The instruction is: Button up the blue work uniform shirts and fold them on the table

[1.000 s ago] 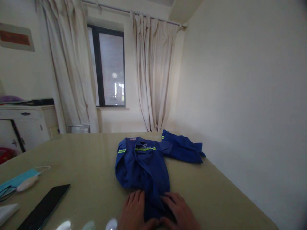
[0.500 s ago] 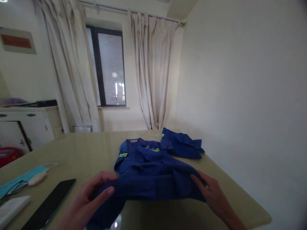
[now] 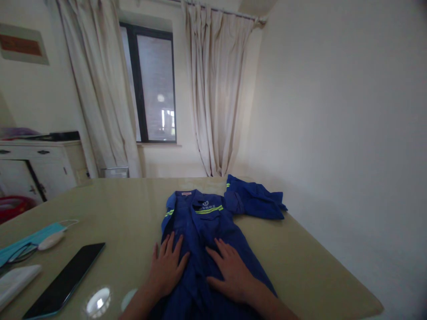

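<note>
A blue work jacket [image 3: 213, 226] with yellow-green reflective stripes and a white logo lies spread on the table, its collar toward the window. My left hand [image 3: 168, 266] rests on the jacket's left side, fingers spread. Flat on the right half of the body lies my right hand [image 3: 231, 271], its fingers apart too. Neither hand grips the cloth. One sleeve [image 3: 256, 200] reaches out to the far right, rumpled near the table's edge. My forearms hide parts of the lower jacket, and its hem runs out of view.
On the left of the table [image 3: 126, 222] lie a black phone [image 3: 66, 280], a white flat box [image 3: 18, 284], a light blue mask [image 3: 31, 242] and a white mouse-shaped thing [image 3: 51, 240] with a dark cord. A wall [image 3: 333, 133] borders the right side.
Both hands have let go of the jacket's lower edge, which was lifted and bunched. The jacket now lies flat, with the hands resting open on it. The view has shifted slightly.
</note>
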Motion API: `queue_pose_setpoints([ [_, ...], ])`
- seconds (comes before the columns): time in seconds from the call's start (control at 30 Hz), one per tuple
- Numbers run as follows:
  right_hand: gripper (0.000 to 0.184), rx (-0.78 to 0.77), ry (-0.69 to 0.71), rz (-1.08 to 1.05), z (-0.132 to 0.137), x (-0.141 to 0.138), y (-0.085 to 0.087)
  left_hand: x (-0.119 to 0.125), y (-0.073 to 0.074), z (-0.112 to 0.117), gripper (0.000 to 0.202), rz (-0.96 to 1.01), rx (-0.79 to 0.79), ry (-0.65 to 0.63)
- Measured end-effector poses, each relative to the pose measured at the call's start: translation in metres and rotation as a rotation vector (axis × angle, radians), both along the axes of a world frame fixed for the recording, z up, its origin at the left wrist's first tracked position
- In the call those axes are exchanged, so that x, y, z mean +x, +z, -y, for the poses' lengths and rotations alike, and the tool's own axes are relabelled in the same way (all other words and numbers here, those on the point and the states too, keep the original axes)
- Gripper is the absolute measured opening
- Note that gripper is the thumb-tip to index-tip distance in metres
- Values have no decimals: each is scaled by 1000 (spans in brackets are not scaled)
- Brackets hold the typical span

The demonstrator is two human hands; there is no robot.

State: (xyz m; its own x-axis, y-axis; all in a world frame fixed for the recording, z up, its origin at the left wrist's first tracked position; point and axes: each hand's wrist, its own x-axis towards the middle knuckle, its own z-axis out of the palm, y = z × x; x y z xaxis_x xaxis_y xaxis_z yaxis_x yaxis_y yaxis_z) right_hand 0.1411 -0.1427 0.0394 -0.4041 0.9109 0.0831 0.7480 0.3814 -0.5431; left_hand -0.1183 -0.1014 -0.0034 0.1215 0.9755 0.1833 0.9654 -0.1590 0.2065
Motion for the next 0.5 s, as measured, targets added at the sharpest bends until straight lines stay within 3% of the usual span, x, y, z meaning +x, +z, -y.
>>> queue_pose_setpoints([
  [0.1, 66, 103, -12, 75, -43, -23, -8, -3, 1, -26, 58, 29, 57, -27],
  [0.17, 60, 126, -40, 98, -71, -31, -8, -8, 4, -45, 56, 54, 125, 24],
  [0.27, 55, 159, -95, 106, -101, -36, -8, -20, 7, -71, 56, 40, 249, 260],
  [0.33, 51, 179, -118, 100, -110, -38, -11, -26, 8, -83, 55, 38, 225, 376],
  [0.4, 45, 200, -131, 82, -114, -38, -15, -30, 9, -90, 53, 71, 134, 371],
  [0.5, 44, 215, -119, 49, -115, -36, -19, -29, 12, -93, 52, 163, 73, 198],
])
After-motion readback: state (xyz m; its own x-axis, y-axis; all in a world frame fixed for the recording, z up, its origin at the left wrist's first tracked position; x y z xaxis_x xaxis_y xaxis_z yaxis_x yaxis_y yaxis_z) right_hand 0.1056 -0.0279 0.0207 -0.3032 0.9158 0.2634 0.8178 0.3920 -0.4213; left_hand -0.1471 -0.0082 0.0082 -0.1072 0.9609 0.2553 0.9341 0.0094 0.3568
